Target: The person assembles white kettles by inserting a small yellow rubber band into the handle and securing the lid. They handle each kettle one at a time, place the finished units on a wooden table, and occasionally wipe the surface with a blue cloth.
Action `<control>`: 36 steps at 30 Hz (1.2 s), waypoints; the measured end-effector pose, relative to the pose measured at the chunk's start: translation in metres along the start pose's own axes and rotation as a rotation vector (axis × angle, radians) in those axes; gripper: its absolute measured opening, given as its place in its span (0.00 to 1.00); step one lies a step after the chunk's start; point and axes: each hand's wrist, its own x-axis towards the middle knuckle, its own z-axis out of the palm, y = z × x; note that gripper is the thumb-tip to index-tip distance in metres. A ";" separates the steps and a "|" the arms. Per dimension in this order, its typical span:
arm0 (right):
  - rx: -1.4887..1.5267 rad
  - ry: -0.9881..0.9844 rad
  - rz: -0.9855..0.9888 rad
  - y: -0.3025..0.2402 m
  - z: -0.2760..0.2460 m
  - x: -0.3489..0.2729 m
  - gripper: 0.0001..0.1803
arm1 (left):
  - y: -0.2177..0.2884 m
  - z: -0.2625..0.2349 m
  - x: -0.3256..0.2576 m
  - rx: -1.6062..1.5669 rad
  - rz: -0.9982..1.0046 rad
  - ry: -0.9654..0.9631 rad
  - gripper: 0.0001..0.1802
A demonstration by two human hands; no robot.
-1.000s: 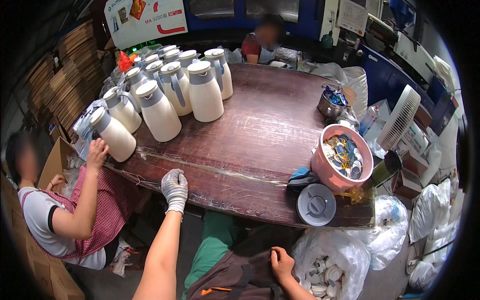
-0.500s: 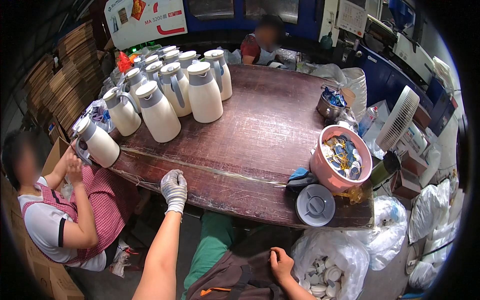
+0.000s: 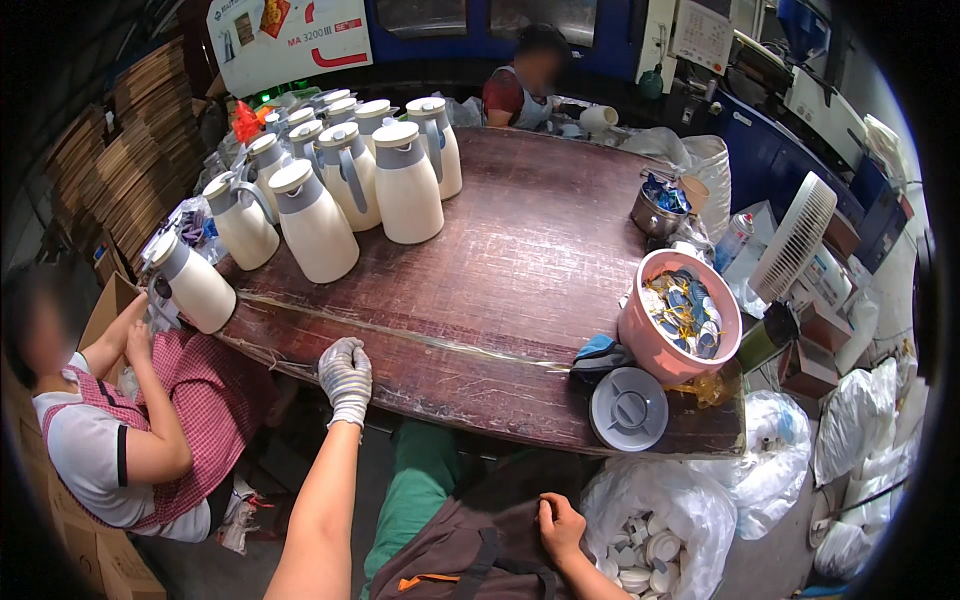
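My left hand [image 3: 346, 374], in a striped work glove, rests on the near edge of the wooden table [image 3: 500, 250]. Its fingers are curled closed, and I see nothing in them. Bare and also closed, my right hand [image 3: 560, 522] lies in my lap on a dark brown apron [image 3: 470, 540], holding nothing that I can see. Several cream jugs with grey handles stand in a group at the table's left, including a front one [image 3: 313, 222] and one nearer the middle [image 3: 408, 184]. Another jug [image 3: 197, 287] is at the left edge, where a co-worker's hands [image 3: 138, 335] are beside its handle.
At the table's right are a pink bucket [image 3: 650, 335] of tagged small parts, a grey round lid [image 3: 629, 409] and a metal pot [image 3: 655, 215]. A bag of white parts [image 3: 655, 500] stands below. A fan [image 3: 795, 235] is further right; another person [image 3: 520, 90] sits across.
The co-worker at the left has lowered a hand slightly beside the jug. The person across has shifted, and a pale round object now shows beside them. My hands stay put.
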 end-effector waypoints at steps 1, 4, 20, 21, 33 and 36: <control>0.000 0.002 -0.007 -0.001 0.000 0.000 0.06 | 0.000 0.000 0.000 -0.004 -0.005 0.000 0.06; -0.009 0.006 -0.016 0.003 0.001 -0.001 0.06 | 0.001 0.000 0.000 -0.014 0.000 0.009 0.06; -0.039 0.009 -0.032 -0.002 -0.004 -0.001 0.05 | -0.002 -0.001 -0.001 0.009 0.046 0.008 0.07; -0.033 0.006 -0.027 -0.003 -0.004 -0.001 0.06 | -0.003 0.000 -0.001 -0.001 0.031 0.003 0.07; -0.021 -0.006 -0.014 -0.004 -0.004 -0.001 0.06 | -0.005 0.001 -0.001 -0.009 0.031 0.013 0.08; -0.026 0.000 -0.022 -0.003 -0.005 -0.002 0.06 | -0.001 0.000 -0.001 -0.024 0.015 0.014 0.07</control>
